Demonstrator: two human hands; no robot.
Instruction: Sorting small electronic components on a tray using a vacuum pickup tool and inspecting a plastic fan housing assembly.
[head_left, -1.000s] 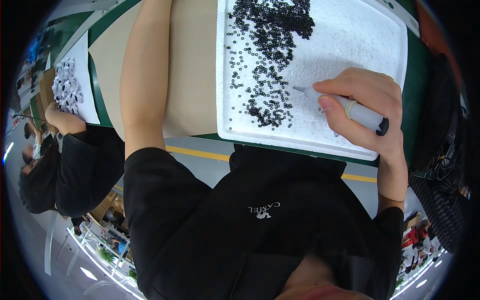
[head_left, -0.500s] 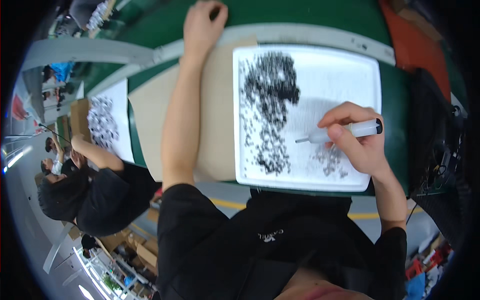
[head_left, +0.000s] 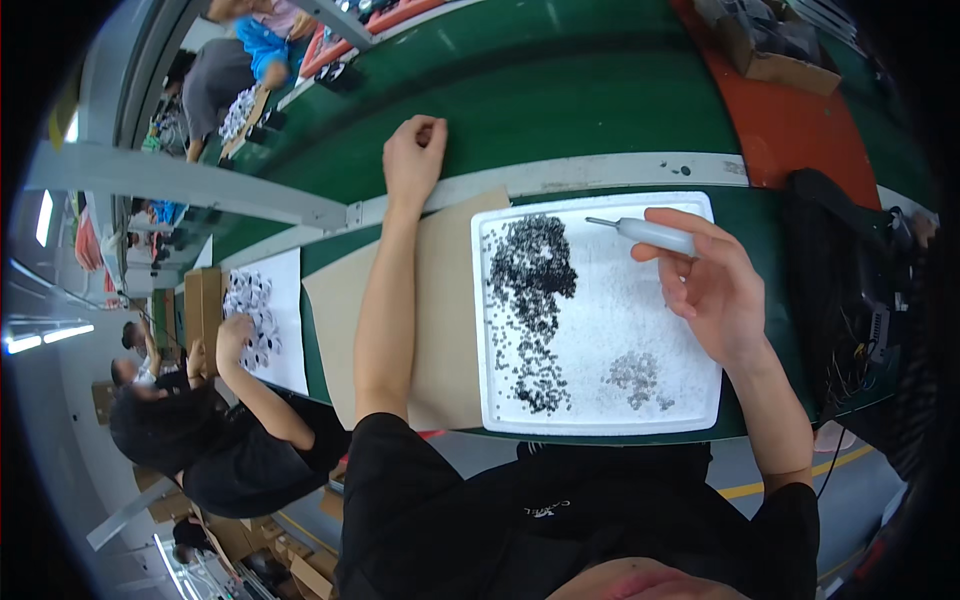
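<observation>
My right hand (head_left: 715, 290) holds a white pen-shaped tool (head_left: 655, 236) with a thin metal tip. It hovers over the right side of a white tray (head_left: 600, 428), the tip pointing left near the far edge. Many tiny black pieces (head_left: 535, 262) lie thickly along the tray's left half. A fainter cluster of small grey pieces (head_left: 633, 378) lies at the near right. My left arm stretches across a sheet of brown cardboard (head_left: 445, 330). Beyond the cardboard, my left hand (head_left: 415, 160) has its fingers curled over the green surface, with nothing visible in them.
A metal rail (head_left: 600, 178) crosses behind the tray, with a green belt (head_left: 580, 110) past it. At right are a black bag-like bundle (head_left: 825, 270) and an open carton (head_left: 775, 50). To the left, a co-worker (head_left: 250, 450) reaches over a white sheet (head_left: 288, 340) of small parts.
My view has shifted, so the tray appears lower. My right hand has carried the tool from the tray's middle toward its far edge. The left hand stays curled beyond the rail.
</observation>
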